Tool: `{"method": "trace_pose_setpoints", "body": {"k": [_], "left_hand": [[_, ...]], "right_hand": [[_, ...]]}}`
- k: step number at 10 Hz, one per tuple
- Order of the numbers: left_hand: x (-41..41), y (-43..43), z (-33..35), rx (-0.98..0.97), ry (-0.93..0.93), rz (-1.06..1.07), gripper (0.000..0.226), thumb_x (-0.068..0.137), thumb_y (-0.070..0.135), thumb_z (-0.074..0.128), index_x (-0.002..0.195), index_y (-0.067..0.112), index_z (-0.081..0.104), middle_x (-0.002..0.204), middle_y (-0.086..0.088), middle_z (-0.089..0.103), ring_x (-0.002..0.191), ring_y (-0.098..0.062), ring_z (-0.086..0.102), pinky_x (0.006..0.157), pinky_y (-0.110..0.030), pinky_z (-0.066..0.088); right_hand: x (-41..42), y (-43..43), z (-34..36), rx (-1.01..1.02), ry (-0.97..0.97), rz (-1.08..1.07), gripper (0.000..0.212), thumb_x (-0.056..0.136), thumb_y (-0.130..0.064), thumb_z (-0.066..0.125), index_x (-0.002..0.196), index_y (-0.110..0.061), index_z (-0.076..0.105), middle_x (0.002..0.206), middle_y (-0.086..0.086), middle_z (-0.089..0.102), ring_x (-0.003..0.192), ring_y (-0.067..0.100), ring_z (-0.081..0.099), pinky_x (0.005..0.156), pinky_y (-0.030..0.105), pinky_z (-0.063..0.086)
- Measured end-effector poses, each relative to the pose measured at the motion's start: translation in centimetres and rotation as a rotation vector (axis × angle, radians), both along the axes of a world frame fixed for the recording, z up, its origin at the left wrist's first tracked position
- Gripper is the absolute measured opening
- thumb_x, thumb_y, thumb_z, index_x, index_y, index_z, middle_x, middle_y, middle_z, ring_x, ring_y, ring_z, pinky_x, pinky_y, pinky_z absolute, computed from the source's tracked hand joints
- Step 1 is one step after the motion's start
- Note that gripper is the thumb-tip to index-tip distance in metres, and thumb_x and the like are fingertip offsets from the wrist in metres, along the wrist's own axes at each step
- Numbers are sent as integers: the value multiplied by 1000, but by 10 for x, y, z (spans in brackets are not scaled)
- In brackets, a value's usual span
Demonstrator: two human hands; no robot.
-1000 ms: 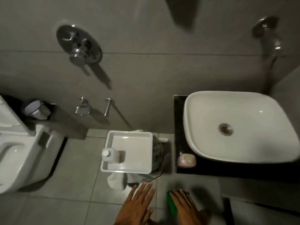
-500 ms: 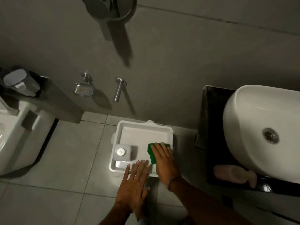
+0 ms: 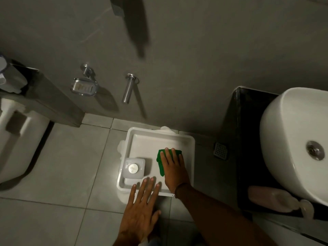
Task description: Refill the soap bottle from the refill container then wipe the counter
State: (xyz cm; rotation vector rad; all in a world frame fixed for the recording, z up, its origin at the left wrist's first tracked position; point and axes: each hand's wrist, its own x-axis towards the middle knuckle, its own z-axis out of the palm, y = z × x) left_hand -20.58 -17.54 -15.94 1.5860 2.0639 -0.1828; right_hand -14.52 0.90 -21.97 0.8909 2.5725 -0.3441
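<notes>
Nearest the camera, the left hand (image 3: 142, 206) lies flat with straight, slightly spread fingers; its fingertips reach over the near rim of a white tray (image 3: 159, 134) on the tiled floor, though whether they touch it I cannot tell; it holds nothing. Just beyond and to its right, the right hand (image 3: 174, 168) is laid palm down inside the tray, fingers straight and close together, pressing on a green cloth (image 3: 160, 163); the cloth shows past the fingertips and along the hand's left edge. In the tray's near left corner stands a translucent square container (image 3: 134, 168) with a round white cap, upright, apart from both hands. To the right, well apart from the tray, a black counter (image 3: 248, 121) carries a white basin (image 3: 287, 132); a pale pink bottle (image 3: 266, 197) lies on its side on the counter, in front of the basin. A small square floor drain (image 3: 220, 150) sits between tray and counter. Farther off, on the grey wall, hang a chrome soap dish (image 3: 84, 87) and a chrome spout (image 3: 128, 89); a white toilet (image 3: 14, 139) fills the left edge.
</notes>
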Motion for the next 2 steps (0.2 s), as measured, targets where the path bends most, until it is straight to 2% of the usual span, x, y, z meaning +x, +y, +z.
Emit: {"method": "trace_pose_setpoints", "body": {"k": [1, 2], "left_hand": [[0, -3, -2, -26, -14, 14, 75, 95, 61, 41, 154, 17, 57, 163, -14, 50, 147, -39, 51, 115, -53, 24], [1, -1, 1, 35, 19, 37, 77, 95, 63, 40, 154, 16, 57, 161, -15, 52, 145, -39, 53, 116, -51, 23]], "right_hand": [[2, -1, -5, -13, -1, -6, 110, 81, -15, 76, 161, -19, 1, 170, 10, 1, 157, 38, -3, 126, 57, 6], [1, 2, 4, -59, 17, 3, 114, 79, -23, 77, 161, -21, -2, 171, 8, -3, 156, 37, -6, 126, 59, 5]]}}
